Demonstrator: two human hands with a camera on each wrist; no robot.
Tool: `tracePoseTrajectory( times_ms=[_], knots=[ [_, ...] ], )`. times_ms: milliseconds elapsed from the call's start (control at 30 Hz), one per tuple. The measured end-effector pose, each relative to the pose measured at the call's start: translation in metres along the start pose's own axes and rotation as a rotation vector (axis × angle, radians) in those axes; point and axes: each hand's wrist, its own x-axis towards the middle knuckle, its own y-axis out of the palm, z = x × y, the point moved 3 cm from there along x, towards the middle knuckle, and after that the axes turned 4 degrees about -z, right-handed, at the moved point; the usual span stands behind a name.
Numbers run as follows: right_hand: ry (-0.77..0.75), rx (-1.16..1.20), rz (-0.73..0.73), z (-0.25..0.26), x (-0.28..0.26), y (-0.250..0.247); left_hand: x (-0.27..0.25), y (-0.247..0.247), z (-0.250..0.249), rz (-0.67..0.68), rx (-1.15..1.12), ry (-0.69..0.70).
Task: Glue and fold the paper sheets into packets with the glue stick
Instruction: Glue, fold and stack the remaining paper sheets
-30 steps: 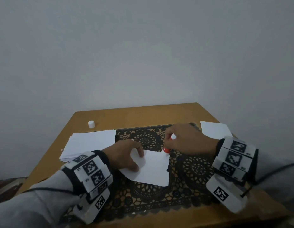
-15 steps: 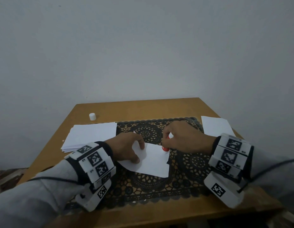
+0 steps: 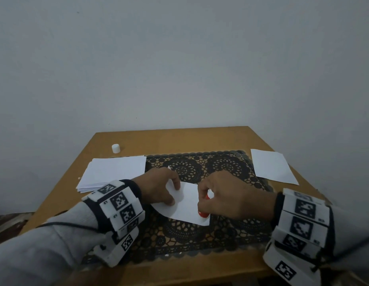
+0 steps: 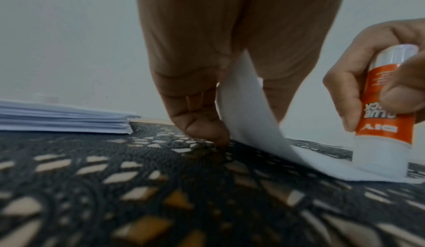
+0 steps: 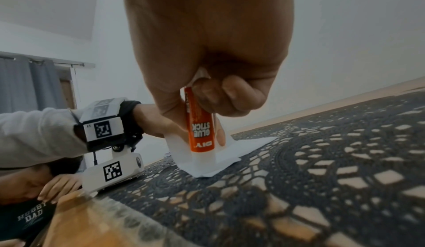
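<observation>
Black lace mat (image 3: 231, 166); right hand (image 3: 227, 195) grips orange glue stick (image 5: 200, 132), left hand (image 3: 158, 186) pinches curled white sheet (image 3: 187, 205)

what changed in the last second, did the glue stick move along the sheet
Yes. The right hand drew the glue stick along the sheet's right edge, from the far corner toward the near corner, tip down on the paper. The left hand kept holding the sheet's lifted left side. The paper stack, cap and single sheet stayed put.
</observation>
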Motion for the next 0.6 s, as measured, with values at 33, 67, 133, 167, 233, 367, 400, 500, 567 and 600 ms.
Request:
tracePoseTrajectory(
  times_ms=[33,67,133,167,233,367,400,500,567,600],
  knots=[
    [0.006,0.012,-0.003,-0.001,0.0,0.001,0.001,-0.002,-0.002,-0.043,-0.017,0.015],
    [0.015,0.028,-0.005,-0.002,0.0,0.001,0.002,-0.006,-0.003,-0.096,-0.053,0.028],
    [0.034,0.032,0.013,-0.004,0.001,0.001,0.001,-0.014,-0.004,-0.163,-0.15,0.038],
    [0.044,0.022,0.046,-0.005,0.002,-0.001,0.0,-0.017,-0.005,-0.149,-0.178,0.042],
    [0.065,0.029,0.164,-0.008,0.001,-0.009,-0.001,-0.022,-0.005,-0.07,-0.154,0.057],
    [0.021,-0.104,0.298,-0.013,-0.003,-0.032,-0.007,-0.025,-0.001,0.033,-0.098,0.075],
    [0.005,-0.189,0.324,-0.015,-0.003,-0.036,-0.008,-0.025,0.0,0.031,-0.108,0.08],
    [0.007,-0.266,0.357,-0.026,-0.004,-0.044,-0.011,-0.022,0.001,-0.036,-0.133,0.064],
    [0.048,-0.235,0.311,-0.036,-0.004,-0.051,-0.012,-0.019,0.005,-0.101,-0.131,0.021],
    [0.07,-0.196,0.261,-0.042,-0.004,-0.055,-0.012,-0.018,0.008,-0.125,-0.127,-0.004]
  ],
)
